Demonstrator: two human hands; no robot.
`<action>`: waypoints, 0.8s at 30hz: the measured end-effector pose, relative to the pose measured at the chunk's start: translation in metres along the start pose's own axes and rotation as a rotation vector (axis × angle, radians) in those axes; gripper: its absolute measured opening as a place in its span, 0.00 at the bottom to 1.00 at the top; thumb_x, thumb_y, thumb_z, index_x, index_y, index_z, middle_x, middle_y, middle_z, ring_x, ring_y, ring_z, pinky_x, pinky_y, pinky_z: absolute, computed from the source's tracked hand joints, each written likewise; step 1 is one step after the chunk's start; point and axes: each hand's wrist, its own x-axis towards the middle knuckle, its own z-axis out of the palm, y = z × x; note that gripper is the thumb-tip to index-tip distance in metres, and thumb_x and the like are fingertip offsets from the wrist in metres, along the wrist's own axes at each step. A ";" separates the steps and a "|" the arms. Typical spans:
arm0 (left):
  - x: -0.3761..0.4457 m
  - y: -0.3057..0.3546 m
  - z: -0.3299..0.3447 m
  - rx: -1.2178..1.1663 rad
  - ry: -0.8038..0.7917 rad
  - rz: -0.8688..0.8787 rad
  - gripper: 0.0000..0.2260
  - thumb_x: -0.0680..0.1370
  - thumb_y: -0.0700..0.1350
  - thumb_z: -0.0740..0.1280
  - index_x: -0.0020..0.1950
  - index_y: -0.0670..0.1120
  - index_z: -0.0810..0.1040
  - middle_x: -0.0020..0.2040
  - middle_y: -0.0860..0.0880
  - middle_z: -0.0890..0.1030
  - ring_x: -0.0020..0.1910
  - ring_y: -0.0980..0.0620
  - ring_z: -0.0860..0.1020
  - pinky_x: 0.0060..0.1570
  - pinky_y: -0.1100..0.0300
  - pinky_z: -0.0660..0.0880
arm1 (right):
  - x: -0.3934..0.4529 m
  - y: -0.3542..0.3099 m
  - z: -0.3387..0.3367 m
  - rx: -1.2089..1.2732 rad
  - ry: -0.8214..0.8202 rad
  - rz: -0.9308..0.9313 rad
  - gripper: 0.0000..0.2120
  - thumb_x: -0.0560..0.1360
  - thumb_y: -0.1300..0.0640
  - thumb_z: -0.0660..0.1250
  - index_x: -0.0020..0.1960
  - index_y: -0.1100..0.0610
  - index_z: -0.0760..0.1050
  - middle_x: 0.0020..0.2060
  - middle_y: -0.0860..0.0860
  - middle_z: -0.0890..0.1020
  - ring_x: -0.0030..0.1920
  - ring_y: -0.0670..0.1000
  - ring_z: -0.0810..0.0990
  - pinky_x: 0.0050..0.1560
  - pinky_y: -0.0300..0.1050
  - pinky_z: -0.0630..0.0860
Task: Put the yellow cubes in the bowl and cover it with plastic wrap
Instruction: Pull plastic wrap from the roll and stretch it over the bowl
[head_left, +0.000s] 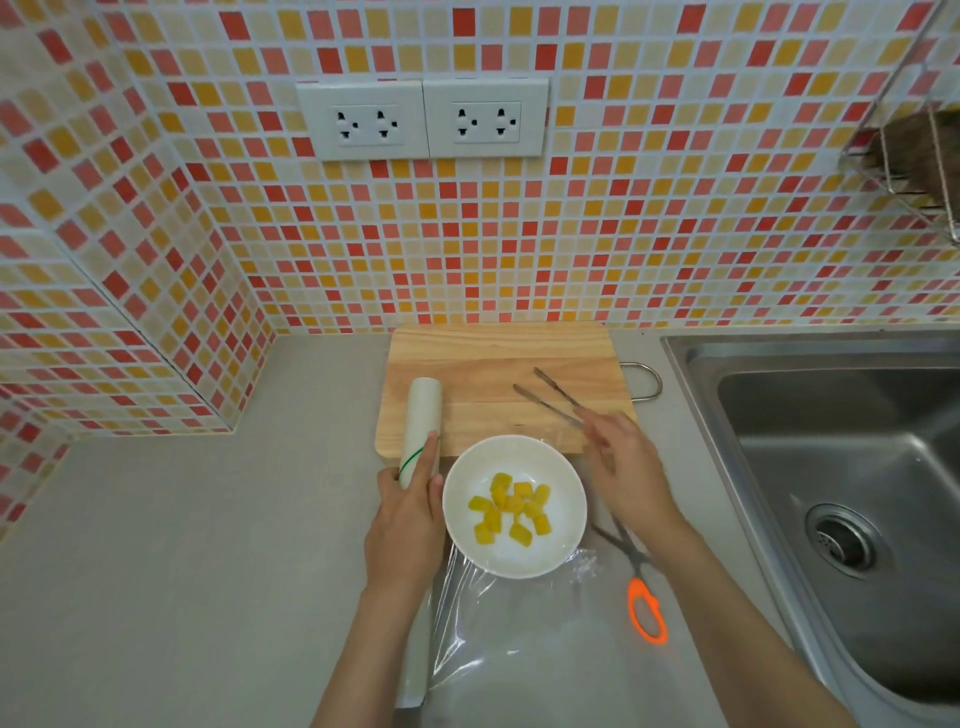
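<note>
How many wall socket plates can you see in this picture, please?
2: the left socket plate and the right socket plate sit side by side on the tiled wall, above the cutting board. None appears hidden.

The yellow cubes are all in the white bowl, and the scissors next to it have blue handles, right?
Almost. The yellow cubes are in the white bowl, but the head view shows the scissors beside it have orange handles, not blue.
</note>
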 end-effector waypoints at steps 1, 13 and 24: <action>0.001 0.000 0.000 0.004 -0.002 -0.005 0.20 0.81 0.54 0.49 0.73 0.68 0.52 0.59 0.47 0.65 0.45 0.41 0.76 0.44 0.52 0.71 | 0.003 -0.009 0.000 0.213 -0.043 -0.010 0.19 0.78 0.61 0.59 0.65 0.47 0.72 0.57 0.51 0.79 0.58 0.48 0.77 0.58 0.39 0.72; -0.005 -0.002 0.005 0.061 0.063 -0.076 0.21 0.80 0.56 0.48 0.71 0.71 0.49 0.51 0.51 0.59 0.41 0.43 0.74 0.42 0.52 0.70 | 0.003 -0.016 0.039 0.443 -0.224 0.323 0.22 0.81 0.45 0.47 0.69 0.51 0.68 0.67 0.46 0.72 0.66 0.42 0.67 0.64 0.38 0.60; -0.009 0.000 0.003 0.063 0.052 -0.076 0.21 0.80 0.55 0.49 0.72 0.69 0.50 0.55 0.48 0.64 0.41 0.44 0.73 0.43 0.51 0.70 | 0.011 -0.010 0.042 0.571 -0.292 0.481 0.29 0.78 0.38 0.44 0.61 0.54 0.75 0.62 0.54 0.78 0.61 0.52 0.75 0.65 0.51 0.69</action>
